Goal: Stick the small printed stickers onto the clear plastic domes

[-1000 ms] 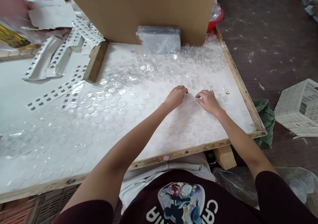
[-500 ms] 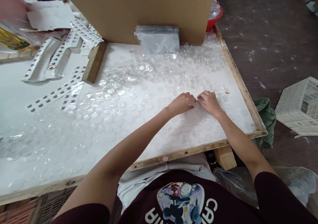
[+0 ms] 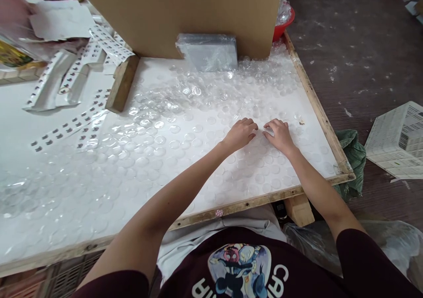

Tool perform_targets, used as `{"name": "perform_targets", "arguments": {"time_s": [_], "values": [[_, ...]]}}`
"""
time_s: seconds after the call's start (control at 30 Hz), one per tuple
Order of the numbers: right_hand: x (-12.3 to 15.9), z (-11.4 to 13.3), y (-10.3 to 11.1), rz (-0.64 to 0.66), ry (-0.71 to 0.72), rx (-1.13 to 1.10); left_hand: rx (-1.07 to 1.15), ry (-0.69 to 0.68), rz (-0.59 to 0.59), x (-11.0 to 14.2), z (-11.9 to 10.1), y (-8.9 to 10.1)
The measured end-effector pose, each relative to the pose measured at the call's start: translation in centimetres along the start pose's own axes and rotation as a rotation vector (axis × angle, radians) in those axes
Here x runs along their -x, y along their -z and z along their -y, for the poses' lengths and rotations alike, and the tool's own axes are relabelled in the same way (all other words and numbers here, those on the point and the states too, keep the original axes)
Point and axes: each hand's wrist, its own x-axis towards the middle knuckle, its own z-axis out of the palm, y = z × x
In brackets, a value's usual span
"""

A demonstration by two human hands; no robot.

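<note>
Many clear plastic discs (image 3: 160,139) lie scattered over a white tabletop (image 3: 317,150). Just above the discs on the right half of the table, my left hand (image 3: 242,134) is curved, its thumb apart from the fingers and nothing visible in it. My right hand (image 3: 278,135) faces it across a narrow gap, thumb and fingers parted, also with nothing I can see between them. Any disc right under the fingertips is too faint to make out.
A wrapped stack of clear sheets (image 3: 211,53) leans against a cardboard panel (image 3: 185,12) at the back. Printed sticker strips (image 3: 74,122) and a wood block (image 3: 123,84) are left. A wooden rim (image 3: 313,91) edges the table; a white crate (image 3: 396,144) stands on the floor.
My hands have moved slightly apart, and the right thumb has come away from its fingers. A small clear piece earlier at the right fingertips no longer shows there.
</note>
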Motion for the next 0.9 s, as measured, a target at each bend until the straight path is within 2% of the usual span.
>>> {"name": "perform_targets", "arguments": {"time_s": [0.13,0.23,0.37,0.57,0.67,0.9], "values": [[0.0,-0.3,0.1,-0.016,-0.020,-0.025,-0.023,0.083,-0.037,0.7,0.7,0.8],[-0.1,-0.5,0.3,-0.086,-0.029,-0.021,-0.045,0.145,-0.054,1.6,1.5,1.2],[-0.6,-0.5,0.1,-0.113,-0.012,-0.003,-0.034,0.159,-0.001,2.3,2.0,1.2],[-1.3,-0.2,0.0,-0.053,-0.045,-0.002,-0.032,0.170,-0.022,1.7,1.5,1.1],[-1.3,-0.2,0.1,-0.043,-0.068,-0.017,0.036,0.217,-0.046,1.4,1.4,1.0],[-1.3,-0.2,-0.2,-0.094,-0.051,0.016,0.107,0.335,-0.042,0.5,2.1,0.8]]}}
